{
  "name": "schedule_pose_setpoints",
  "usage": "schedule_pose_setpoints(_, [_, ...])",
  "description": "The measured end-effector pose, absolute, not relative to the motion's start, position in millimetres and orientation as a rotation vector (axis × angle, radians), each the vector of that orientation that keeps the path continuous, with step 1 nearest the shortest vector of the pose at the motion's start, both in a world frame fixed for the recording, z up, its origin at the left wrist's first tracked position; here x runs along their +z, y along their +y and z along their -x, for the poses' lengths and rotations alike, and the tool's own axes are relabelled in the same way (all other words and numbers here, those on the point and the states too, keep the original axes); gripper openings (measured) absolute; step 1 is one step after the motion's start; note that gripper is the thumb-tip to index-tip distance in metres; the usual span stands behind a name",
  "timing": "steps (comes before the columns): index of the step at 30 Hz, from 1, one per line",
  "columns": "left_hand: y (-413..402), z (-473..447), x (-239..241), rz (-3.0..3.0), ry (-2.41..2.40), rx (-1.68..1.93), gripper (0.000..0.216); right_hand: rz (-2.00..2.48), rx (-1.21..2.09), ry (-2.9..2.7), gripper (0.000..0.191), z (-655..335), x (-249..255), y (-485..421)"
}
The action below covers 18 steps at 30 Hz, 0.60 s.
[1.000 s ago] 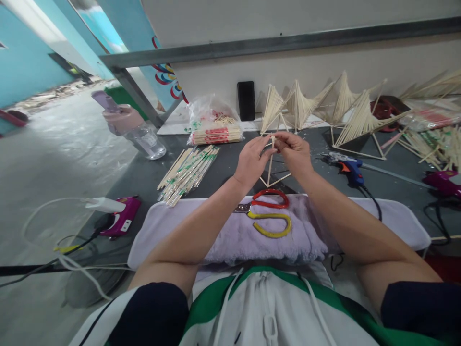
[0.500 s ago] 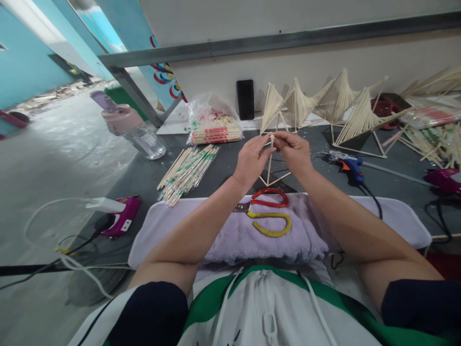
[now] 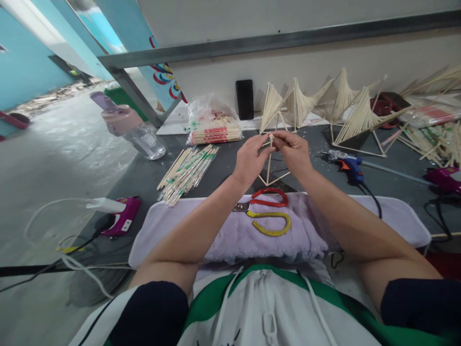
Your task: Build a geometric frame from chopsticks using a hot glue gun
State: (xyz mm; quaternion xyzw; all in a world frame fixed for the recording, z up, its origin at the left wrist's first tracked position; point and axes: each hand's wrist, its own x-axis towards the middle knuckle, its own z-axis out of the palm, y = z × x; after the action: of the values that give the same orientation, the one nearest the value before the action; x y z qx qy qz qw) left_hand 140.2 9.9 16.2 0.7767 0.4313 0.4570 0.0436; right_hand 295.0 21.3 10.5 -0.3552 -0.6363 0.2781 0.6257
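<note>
Both my hands meet at the top of a small frame of wooden sticks (image 3: 269,166), which stands on the dark table. My left hand (image 3: 251,156) pinches the top joint from the left. From the other side my right hand (image 3: 293,150) grips the same joint with thumb and fingers. The frame's lower corner points toward me, and its far sticks are partly hidden by my hands. Just in front of it, scissors (image 3: 270,211) with one red and one yellow handle lie on a lilac cloth (image 3: 223,240).
Wrapped chopsticks (image 3: 189,173) lie to the left, near a water bottle (image 3: 133,129). A blue glue gun (image 3: 351,168) rests to the right. Behind stand several stick structures (image 3: 345,113), a phone (image 3: 245,99) and a bag of sticks (image 3: 215,125). A magenta power strip (image 3: 124,216) sits at the left edge.
Almost nothing differs. Both hands keep their hold at the top of the stick frame, and the view has shifted very slightly.
</note>
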Motion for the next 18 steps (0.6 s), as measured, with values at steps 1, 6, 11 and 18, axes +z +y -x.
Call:
schedule_pose_setpoints(1, [10.2, -140.2, 16.3, -2.366, 1.315, 1.4, 0.037, 0.808, 0.639, -1.455, 0.018, -295.0, 10.1, 22.0])
schedule_pose_setpoints(6, [12.7, -141.6, 17.0, -2.318, 1.328, 1.407, 0.033, 0.819, 0.658, -1.443, 0.02, -294.8, 7.9, 25.6])
schedule_pose_setpoints(11, [11.3, -143.6, 21.4, -2.272, 1.352, 1.408, 0.033, 0.828, 0.66, -1.466, 0.022, -295.5, 9.6, 24.8])
schedule_pose_setpoints(18, [9.1, -143.8, 24.2, -2.232, 1.371, 1.411, 0.032, 0.787, 0.67, -1.445, 0.025, -294.1, 9.7, 25.1])
